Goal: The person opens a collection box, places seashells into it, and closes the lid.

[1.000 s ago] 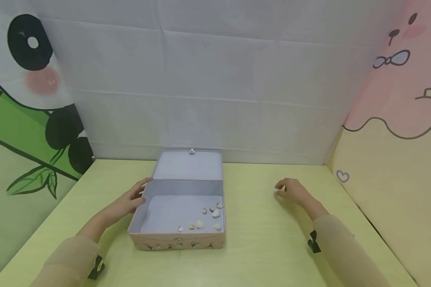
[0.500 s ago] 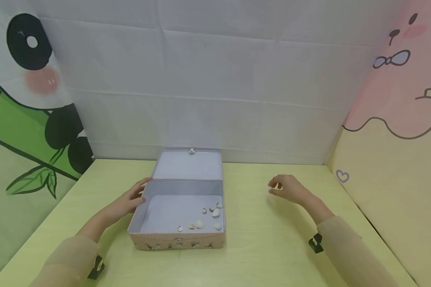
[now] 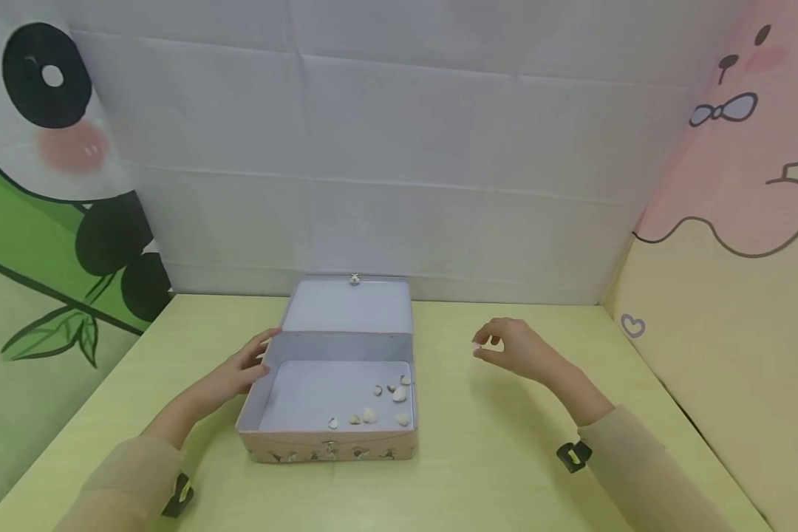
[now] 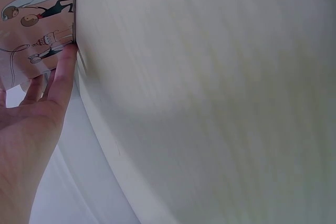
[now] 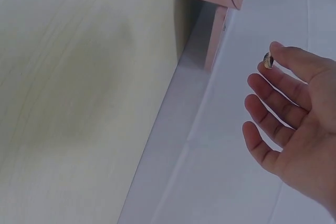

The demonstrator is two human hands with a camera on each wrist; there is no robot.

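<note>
A pink tin box (image 3: 329,447) stands on the table with its lid (image 3: 349,307) tipped back. Several small seashells (image 3: 400,395) lie inside, toward its right and front. Against the left wall of the tin rests my left hand (image 3: 229,377); the left wrist view shows its fingers (image 4: 64,74) fairly straight along the printed side. To the right of the tin, raised over the table, my right hand (image 3: 519,347) pinches a small seashell (image 5: 268,60) between thumb and index finger, the other fingers loosely bent. In the head view that shell is mostly covered by the fingertips.
The pale yellow table (image 3: 465,458) ends at a white cloth backdrop (image 3: 399,148) just behind the lid. Printed panels stand at the left (image 3: 46,244) and right (image 3: 725,310). Black straps (image 3: 575,457) hang from both sleeves.
My right hand has lifted off the table with the seashell and moved left toward the tin. The left hand and the tin stay in place.
</note>
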